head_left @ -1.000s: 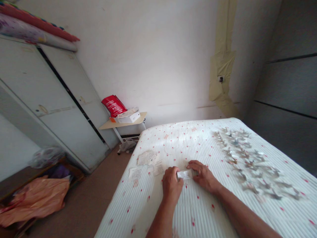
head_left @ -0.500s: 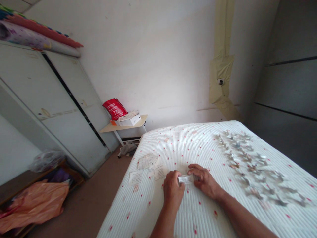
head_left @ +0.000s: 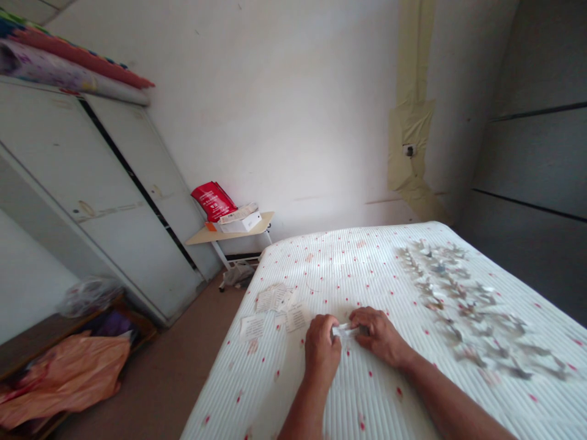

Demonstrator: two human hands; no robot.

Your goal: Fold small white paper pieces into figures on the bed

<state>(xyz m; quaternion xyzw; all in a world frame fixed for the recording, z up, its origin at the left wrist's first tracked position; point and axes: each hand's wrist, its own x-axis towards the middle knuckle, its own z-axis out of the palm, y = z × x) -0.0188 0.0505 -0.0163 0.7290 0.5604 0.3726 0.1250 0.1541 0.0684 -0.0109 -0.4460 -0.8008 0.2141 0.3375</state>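
While the left hand (head_left: 322,343) is pinching one end of a small whitish paper piece (head_left: 345,331) between thumb and bent fingers, the right hand (head_left: 378,336) is pinching the other end, its fingers curling over the top; the exact fingertip contact is too small to make out. The paper piece is sitting low between the two hands, over the white spotted bed cover (head_left: 376,403), and whether it is touching the cloth I cannot tell. Ahead and to the left of the left hand, several printed sheets (head_left: 296,318) are lying flat, some overlapping. Well apart from the right hand, on its right, many folded-looking pieces (head_left: 466,310) are lying in rows. Beyond the far left corner, a small table (head_left: 202,234) is holding a red package (head_left: 213,200) and a white box (head_left: 241,223)
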